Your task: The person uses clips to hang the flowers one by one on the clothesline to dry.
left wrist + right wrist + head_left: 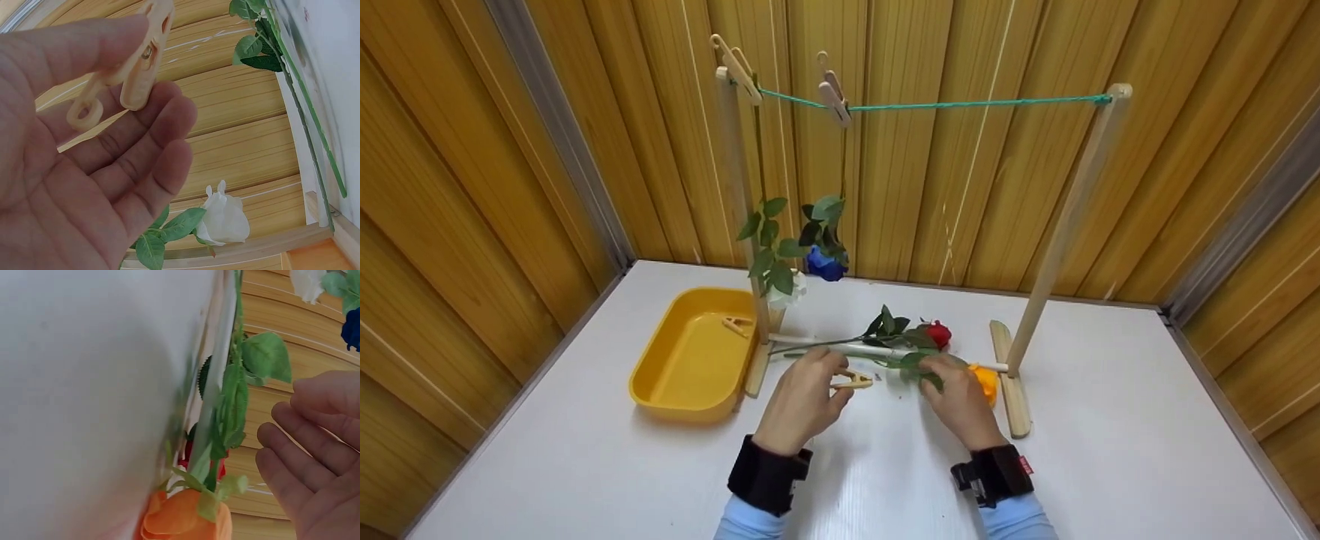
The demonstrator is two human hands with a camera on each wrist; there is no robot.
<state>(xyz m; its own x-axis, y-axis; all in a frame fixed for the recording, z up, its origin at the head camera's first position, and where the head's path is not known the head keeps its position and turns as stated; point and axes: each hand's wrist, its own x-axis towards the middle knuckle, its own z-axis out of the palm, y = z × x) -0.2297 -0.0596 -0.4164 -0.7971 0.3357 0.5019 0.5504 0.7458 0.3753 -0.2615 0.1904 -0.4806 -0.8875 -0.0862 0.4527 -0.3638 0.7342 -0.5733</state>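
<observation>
lower middle of the head view: left hand (802,401) is pinching a loose clothespin (853,379) between thumb and fingers, tip pointing toward the right of the frame; its legs are standing apart, so the grip is probably carrying it, not squeezing it open. right hand (964,405), right of centre, is hovering at the leaves of the orange rose (180,517); its grip is holding nothing, the wrist view showing a gap between fingertips and leaf. that rose is lying on the desk (585,450), stem running leftward, beside the red rose (938,334), both along the base rod (877,349), perhaps so the stems are staying within reach. upper left: two pegs, one at the left post (733,135) and one (835,103) further along the green cord (960,104), are clamping stem ends, which is why the white rose (224,216) and blue rose (826,264) are hanging bloom-down. the right post (1065,240) is holding the cord's other end up. left of frame: yellow tray (682,412) is sitting just beside the stand's left foot, a spare clothespin (736,325) inside, presumably keeping pegs together.
</observation>
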